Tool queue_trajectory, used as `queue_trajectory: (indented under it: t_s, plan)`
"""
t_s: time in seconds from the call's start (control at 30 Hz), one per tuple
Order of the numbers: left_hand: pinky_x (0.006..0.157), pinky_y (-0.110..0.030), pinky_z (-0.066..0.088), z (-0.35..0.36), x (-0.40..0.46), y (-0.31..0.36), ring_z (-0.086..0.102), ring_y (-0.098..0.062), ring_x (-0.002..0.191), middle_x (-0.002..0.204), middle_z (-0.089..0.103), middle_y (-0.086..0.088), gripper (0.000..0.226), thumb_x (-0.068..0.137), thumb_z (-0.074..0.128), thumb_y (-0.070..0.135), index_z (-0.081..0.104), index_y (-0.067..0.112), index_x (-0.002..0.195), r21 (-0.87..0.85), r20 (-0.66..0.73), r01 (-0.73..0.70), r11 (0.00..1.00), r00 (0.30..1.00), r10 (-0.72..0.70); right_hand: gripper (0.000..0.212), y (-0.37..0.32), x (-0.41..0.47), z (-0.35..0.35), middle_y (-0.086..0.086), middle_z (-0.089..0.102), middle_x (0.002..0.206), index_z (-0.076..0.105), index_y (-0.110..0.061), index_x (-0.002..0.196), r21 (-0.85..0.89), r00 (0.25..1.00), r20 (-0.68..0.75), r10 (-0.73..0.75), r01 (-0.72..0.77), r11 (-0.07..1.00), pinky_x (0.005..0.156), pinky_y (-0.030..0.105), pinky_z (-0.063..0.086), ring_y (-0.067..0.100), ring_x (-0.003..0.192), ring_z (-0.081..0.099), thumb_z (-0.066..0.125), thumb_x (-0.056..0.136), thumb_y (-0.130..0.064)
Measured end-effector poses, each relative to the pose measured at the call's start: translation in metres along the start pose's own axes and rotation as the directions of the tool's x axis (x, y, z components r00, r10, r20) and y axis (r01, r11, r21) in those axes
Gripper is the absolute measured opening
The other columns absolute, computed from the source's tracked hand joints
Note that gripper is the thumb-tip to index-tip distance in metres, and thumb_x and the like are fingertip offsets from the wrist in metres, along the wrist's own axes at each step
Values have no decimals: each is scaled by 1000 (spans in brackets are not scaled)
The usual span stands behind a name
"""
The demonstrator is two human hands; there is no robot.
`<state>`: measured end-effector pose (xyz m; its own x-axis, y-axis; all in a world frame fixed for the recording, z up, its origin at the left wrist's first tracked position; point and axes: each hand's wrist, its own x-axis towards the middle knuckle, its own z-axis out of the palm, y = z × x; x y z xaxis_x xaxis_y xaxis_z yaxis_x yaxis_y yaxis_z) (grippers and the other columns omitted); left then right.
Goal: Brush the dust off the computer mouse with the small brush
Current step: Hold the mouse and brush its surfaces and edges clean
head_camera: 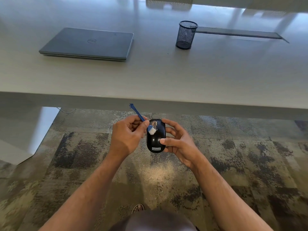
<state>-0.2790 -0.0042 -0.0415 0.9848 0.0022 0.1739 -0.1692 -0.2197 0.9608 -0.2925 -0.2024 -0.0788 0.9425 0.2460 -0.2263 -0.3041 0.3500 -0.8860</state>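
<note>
left hand: pinches the small blue plastic brush, white bristles touching the mouse's top near the scroll wheel.
right hand: grips the glossy black computer mouse, held over patterned carpet, below the edge of the pale desk.

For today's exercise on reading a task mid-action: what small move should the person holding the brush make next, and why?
Probably a short sweep of the brush toward the scroll wheel: its white bristles already lie on the black mouse beside the wheel. The left hand pinches the blue handle; the right hand holds the mouse.
</note>
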Motion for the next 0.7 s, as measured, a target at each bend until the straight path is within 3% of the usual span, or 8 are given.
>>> queue_trajectory:
  t_s: [0.27,0.47,0.57,0.7]
  plan:
    - [58,-20,57,-14,5,-7,70,-7,66,76,73,13,15,89,71,20,69,35,86,29,-113,36,999,993,-33,66,1,0,1,5,71,121,68,-28,123,21,1000,4,10,-10,1000,71,44,62,28,98,73,80,67,4]
    - [56,-19,55,-6,0,3,71,-11,68,80,74,7,9,89,72,20,72,28,93,-92,32,-33,995,999,36,67,3,0,6,8,69,124,65,-25,127,31,1000,5,5,-6,999,69,42,61,30,98,73,79,69,4]
    - [57,-19,55,3,-3,4,71,-12,72,82,74,8,11,88,73,20,72,29,93,-66,108,-10,998,994,18,66,3,0,8,8,69,123,65,-24,127,36,1000,11,2,-3,999,66,39,61,30,96,73,79,70,5]
    - [56,-18,55,5,-2,3,70,-8,71,79,73,13,11,88,72,21,71,31,92,-9,92,-12,1000,996,12,66,2,-1,8,7,70,122,65,-24,127,28,1000,11,0,-1,1000,66,38,60,29,94,73,79,70,5]
